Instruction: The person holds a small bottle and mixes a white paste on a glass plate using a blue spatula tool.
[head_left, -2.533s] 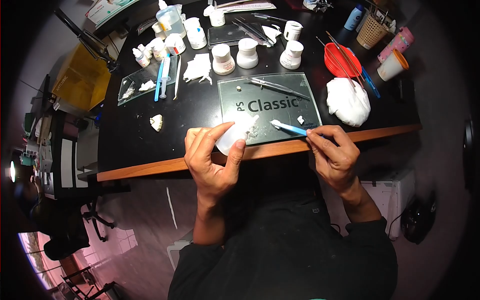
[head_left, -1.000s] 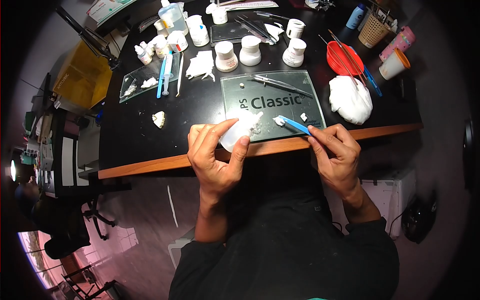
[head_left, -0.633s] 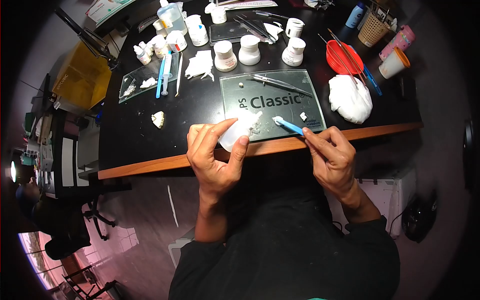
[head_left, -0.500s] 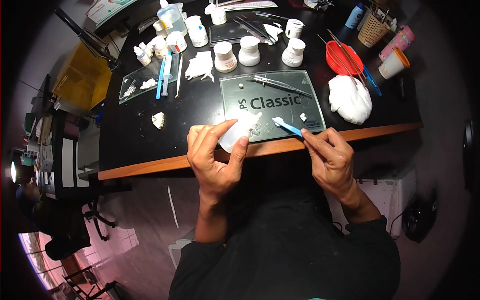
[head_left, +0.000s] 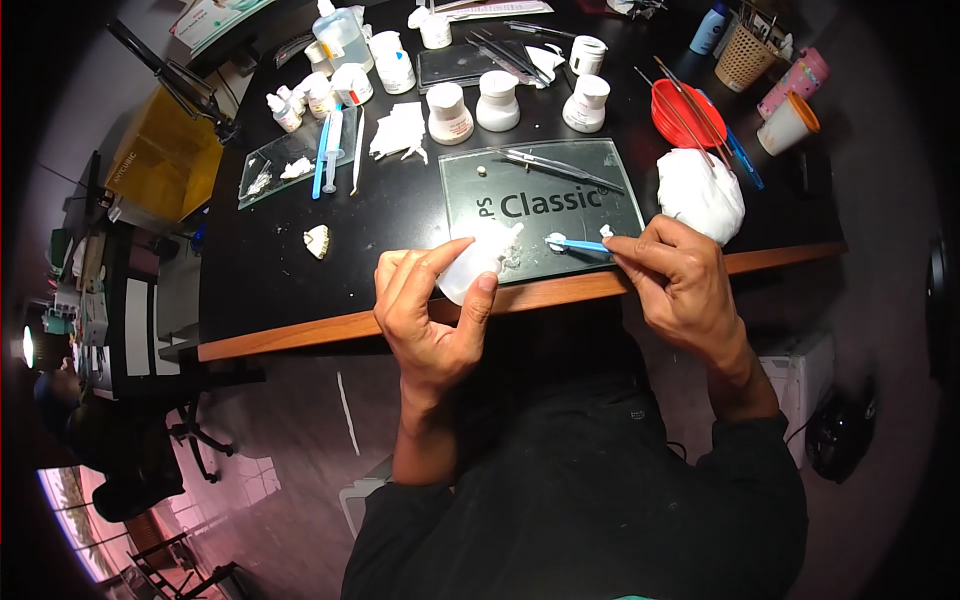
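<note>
Between the fingers and thumb of my left hand is a translucent white bottle, tilted at the near left edge of the glass slab. My right hand pinches a blue tool, whose tip touches a small white mound on the slab. White material lies by the bottle's upper end, too bright to make out clearly. A small white lump sits just beyond my right fingertips. Metal tweezers rest across the top of the slab.
Behind the slab stand white jars. A red bowl with brushes and a white cloth bundle are at the right. At the left lie a smaller glass plate and a cream-coloured piece. A person is at the far left.
My right hand has moved up and slightly right, and the blue tool now lies flatter, its tip still at the white mound. My left hand has hardly moved with the bottle.
</note>
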